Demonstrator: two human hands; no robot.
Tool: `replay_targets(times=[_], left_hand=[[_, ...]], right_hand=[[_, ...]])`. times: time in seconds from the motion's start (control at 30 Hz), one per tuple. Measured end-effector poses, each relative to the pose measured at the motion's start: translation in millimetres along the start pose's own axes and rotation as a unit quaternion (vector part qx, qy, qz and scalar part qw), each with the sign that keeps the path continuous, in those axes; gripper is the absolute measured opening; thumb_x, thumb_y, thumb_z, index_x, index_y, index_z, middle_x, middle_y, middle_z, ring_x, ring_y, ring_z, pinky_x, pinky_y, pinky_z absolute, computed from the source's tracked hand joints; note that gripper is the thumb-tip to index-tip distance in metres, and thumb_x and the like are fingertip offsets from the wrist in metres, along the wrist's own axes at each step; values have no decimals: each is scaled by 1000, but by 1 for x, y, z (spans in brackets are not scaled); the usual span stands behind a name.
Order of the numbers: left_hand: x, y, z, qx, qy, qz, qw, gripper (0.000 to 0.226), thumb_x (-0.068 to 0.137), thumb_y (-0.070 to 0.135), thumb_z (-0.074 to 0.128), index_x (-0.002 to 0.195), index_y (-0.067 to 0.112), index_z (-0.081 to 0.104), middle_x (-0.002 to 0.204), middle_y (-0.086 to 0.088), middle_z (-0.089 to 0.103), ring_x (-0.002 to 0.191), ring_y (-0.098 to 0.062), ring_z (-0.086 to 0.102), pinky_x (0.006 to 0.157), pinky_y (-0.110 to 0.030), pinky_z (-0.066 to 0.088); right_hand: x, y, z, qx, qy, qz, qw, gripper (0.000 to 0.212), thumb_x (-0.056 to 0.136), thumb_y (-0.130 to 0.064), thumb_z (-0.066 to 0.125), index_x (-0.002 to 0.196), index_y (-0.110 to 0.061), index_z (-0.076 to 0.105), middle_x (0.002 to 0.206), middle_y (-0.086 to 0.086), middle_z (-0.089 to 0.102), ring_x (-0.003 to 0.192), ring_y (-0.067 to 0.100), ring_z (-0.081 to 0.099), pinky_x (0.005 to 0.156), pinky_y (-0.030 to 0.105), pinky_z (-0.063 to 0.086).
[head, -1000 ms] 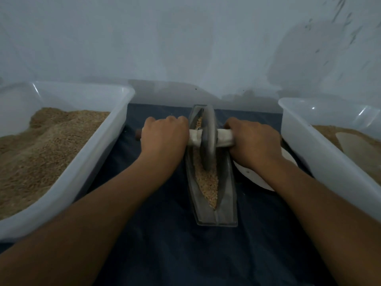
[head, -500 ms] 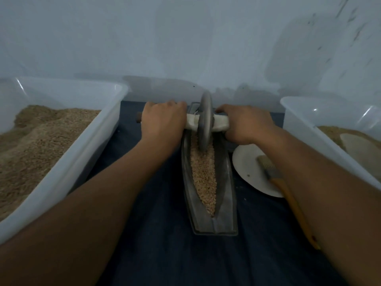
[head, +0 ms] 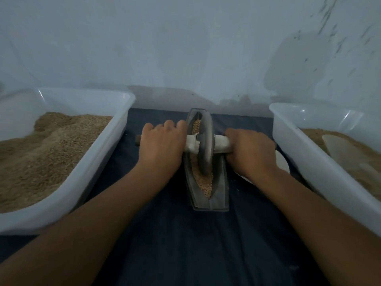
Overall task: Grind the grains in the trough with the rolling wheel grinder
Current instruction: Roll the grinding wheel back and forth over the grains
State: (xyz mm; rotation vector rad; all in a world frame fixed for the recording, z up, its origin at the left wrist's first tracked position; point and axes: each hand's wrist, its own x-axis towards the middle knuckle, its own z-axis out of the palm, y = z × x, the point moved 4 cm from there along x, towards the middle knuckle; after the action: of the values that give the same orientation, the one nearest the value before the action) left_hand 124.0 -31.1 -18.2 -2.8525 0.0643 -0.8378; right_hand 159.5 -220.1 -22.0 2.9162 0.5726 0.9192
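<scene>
Both hands hold the wooden axle (head: 220,144) of the rolling wheel grinder: the left hand (head: 161,145) has its grip closed around the axle on the left side of the wheel (head: 205,145), and the right hand (head: 250,151) has its grip closed around it on the right side. A short dark end of the axle shows beyond the left hand. Near the wheel, the axle is wrapped in something white.

From the head camera, the grey wheel stands upright on its edge inside the trough (head: 221,182), about in the middle of its length. The trough is narrow and boat-shaped and lies on a dark blue cloth (head: 185,244). Brown grains (head: 204,182) fill the groove, both in front of the wheel and behind it. A white tub (head: 99,153) with grain stands to the left, and a second white tub (head: 305,153) to the right. A white plate (head: 282,162) is partly hidden behind the right wrist.
</scene>
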Motion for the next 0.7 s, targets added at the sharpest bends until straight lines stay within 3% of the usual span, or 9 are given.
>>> replay_targets(times=[0.17,0.33,0.57,0.7], left_hand=[[-18,-3,-12,-23,-41,18,999,37,80,28,68,96,23,35,93,-1,56,81,-25,60,70,-36,29],[-22,-7,-9,-41,-70,15,997,43,78,30,70,88,25,29,76,5,36,68,-20,42,65,-36,29],[2,-3,3,-5,-45,12,999,37,80,20,69,88,21,33,81,-1,48,73,-27,57,67,-36,31],[21,-4,13,4,-8,18,1000,18,89,12,57,97,18,42,96,-8,61,81,-32,62,69,-37,29]], right_hand=[[-26,-7,-29,1,43,-21,999,19,72,-26,79,74,-19,61,65,1,61,56,26,56,55,27,23],[-28,-10,-38,7,19,-46,999,15,78,-32,74,84,-23,64,74,-1,64,65,25,60,56,28,26],[1,3,-5,27,-54,-17,998,24,81,-33,67,101,-24,55,85,0,62,66,22,43,54,29,27],[22,10,13,25,-92,-1,995,36,79,-37,67,111,-31,53,91,0,64,69,23,48,52,28,25]])
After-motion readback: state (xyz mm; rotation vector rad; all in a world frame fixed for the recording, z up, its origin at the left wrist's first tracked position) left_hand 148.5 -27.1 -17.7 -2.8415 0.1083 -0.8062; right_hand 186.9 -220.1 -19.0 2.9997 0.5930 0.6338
